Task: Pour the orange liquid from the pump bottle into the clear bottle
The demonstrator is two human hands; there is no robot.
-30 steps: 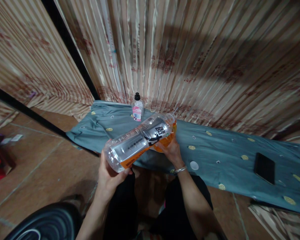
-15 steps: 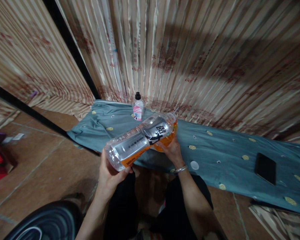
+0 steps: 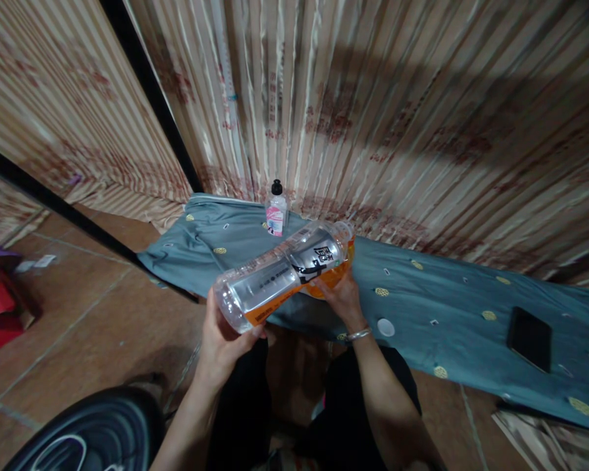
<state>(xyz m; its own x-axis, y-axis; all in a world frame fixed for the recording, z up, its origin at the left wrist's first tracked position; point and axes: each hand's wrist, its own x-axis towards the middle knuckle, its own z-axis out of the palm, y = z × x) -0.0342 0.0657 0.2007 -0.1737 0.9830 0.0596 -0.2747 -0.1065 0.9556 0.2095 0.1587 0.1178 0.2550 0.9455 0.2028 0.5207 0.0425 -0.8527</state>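
A large clear plastic bottle [image 3: 269, 281] with a silver and orange label lies tilted across both my hands, its neck up and to the right. My left hand [image 3: 226, 343] is closed around its base end. My right hand [image 3: 342, 297] is closed around an orange, see-through container [image 3: 341, 269] beneath and behind the bottle's neck end. The bottle covers most of that container, so its full shape is hidden. Whether liquid runs between the two I cannot tell. A white round cap [image 3: 385, 327] lies on the cloth near my right wrist.
A teal patterned cloth [image 3: 451, 314] covers the low surface ahead. On it stand a small pink-labelled bottle [image 3: 275, 216] with a black top and, flat at right, a black phone or tablet [image 3: 529, 339]. A black pole [image 3: 150, 88], striped curtain [image 3: 392, 118], black round object [image 3: 93, 432] and red box [image 3: 0, 301] surround me.
The view has shifted slightly, so most things sit a little farther right in it. Both hands keep the same hold, and the bottle's tilt looks almost unchanged.
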